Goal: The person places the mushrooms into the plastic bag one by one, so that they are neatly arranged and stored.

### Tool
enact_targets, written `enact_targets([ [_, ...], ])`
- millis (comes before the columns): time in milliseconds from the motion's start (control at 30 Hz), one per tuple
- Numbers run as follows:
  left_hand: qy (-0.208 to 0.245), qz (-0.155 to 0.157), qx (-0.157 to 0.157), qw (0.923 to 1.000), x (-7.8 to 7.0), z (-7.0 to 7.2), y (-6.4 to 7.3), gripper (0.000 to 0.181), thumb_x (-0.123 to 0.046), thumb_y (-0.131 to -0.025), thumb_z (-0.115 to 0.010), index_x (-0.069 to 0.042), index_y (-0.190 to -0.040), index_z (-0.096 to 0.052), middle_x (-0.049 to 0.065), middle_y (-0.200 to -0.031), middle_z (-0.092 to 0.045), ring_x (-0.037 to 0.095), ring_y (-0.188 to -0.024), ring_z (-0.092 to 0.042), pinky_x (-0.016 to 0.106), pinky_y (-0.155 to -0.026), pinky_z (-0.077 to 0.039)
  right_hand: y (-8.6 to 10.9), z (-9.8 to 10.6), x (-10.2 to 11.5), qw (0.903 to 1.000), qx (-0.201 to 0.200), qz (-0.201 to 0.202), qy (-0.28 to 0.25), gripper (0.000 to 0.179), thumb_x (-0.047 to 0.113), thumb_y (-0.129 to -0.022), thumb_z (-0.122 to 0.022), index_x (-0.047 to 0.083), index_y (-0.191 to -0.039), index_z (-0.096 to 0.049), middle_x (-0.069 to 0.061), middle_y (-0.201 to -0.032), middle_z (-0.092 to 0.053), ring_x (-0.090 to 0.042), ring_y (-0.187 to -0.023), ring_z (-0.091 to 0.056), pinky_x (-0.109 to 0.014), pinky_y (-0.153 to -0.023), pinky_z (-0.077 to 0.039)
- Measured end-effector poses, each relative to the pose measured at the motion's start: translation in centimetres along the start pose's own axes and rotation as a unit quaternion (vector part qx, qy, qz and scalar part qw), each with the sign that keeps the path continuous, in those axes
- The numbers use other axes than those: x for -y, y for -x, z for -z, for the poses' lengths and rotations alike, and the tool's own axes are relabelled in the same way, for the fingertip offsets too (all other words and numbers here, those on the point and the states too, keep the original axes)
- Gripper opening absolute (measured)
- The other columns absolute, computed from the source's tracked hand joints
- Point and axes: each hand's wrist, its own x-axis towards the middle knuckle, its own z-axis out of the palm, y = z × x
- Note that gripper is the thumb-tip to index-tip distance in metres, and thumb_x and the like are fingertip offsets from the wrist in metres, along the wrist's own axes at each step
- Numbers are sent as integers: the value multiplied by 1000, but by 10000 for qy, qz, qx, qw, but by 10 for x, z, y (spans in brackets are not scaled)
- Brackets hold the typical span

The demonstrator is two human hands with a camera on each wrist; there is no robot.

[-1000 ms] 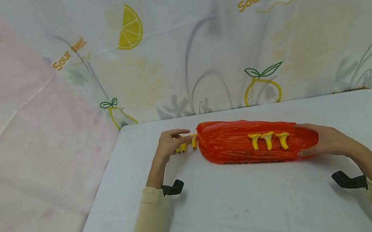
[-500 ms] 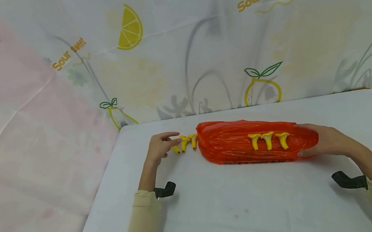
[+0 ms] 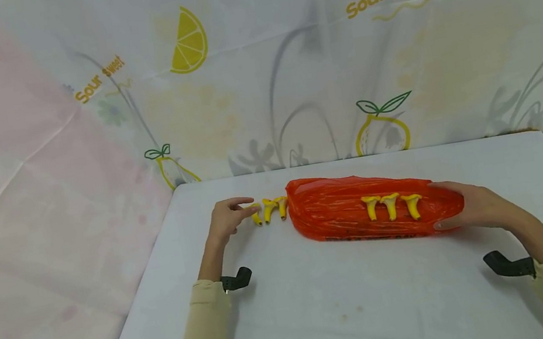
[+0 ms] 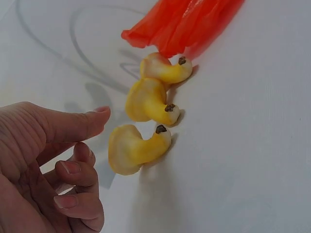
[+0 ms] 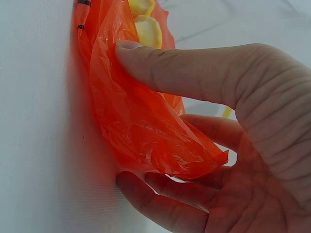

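Observation:
A long red plastic bag lies on the table, with three yellow chanterelle mushrooms in a row on its right half. Three more stand side by side at its left end: a near-bag one, a middle one and an outer one. My left hand is just beside the outer mushroom, its fingers loosely bent and holding nothing; the left wrist view shows a gap between thumb and mushroom. With the thumb on top and fingers around the far side, my right hand holds the bag's right end.
The white table ends at a back edge behind the bag. A curtain printed with lemons hangs behind it and on the left. Black wrist mounts stick out from both sleeves.
My left hand has drawn back leftward from over the left row of mushrooms, uncovering all three. The right hand and the bag stay as they were.

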Motion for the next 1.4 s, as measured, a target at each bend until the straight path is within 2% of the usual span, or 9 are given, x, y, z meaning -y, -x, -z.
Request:
enact_targets([
  [200, 76, 329, 58, 9994, 2, 0, -2, 33, -19, -85, -78, -9, -116, -74, 2, -72, -51, 13, -55, -35, 24, -42, -27, 0, -1, -1, 10000, -28, -34, 15, 99, 47, -75, -82, -2, -147, -34, -36, -138, -39, -53, -120, -37, -62, -81, -50],
  [367, 47, 400, 121, 9991, 5, -2, -6, 33, -19, -86, -77, -9, -117, -73, 3, -77, -52, 13, -57, -37, 25, -43, -27, -1, -1, 0, 10000, -45, -7, 29, 98, 46, -75, -82, -2, -147, -34, -36, -138, -39, -53, -120, -37, -62, -82, -49],
  [600, -199, 323, -91, 9992, 7, -5, -7, 30, -16, -84, -77, -8, -114, -74, 3, -75, -54, 13, -57, -37, 25, -43, -30, -1, 0, 0, 9999, -59, 133, 36, 97, 44, -75, -82, -2, -146, -35, -36, -138, -40, -53, -119, -38, -62, -82, -50],
  [800, -256, 393, -248, 9986, 10, -9, -9, 27, -17, -85, -76, -8, -111, -75, 5, -79, -56, 15, -61, -40, 26, -45, -33, -1, 1, 0, 9998, -70, 150, 81, 97, 44, -75, -82, -2, -146, -36, -36, -137, -40, -53, -119, -38, -63, -82, -49],
  [1133, -390, 221, -402, 9982, 11, -10, -8, 25, -14, -83, -77, -5, -107, -75, 5, -76, -58, 14, -57, -42, 25, -45, -34, 0, 1, 0, 9997, -51, 209, 68, 96, 44, -75, -82, -2, -146, -36, -36, -137, -40, -53, -119, -38, -63, -82, -49],
  [1400, -514, 146, -418, 9977, 10, -10, -7, 25, -13, -83, -77, -4, -106, -75, 5, -77, -58, 15, -62, -45, 26, -47, -37, 0, 1, 1, 9999, -34, 133, 44, 97, 44, -75, -82, -2, -146, -35, -36, -137, -40, -53, -119, -38, -61, -81, -50],
])
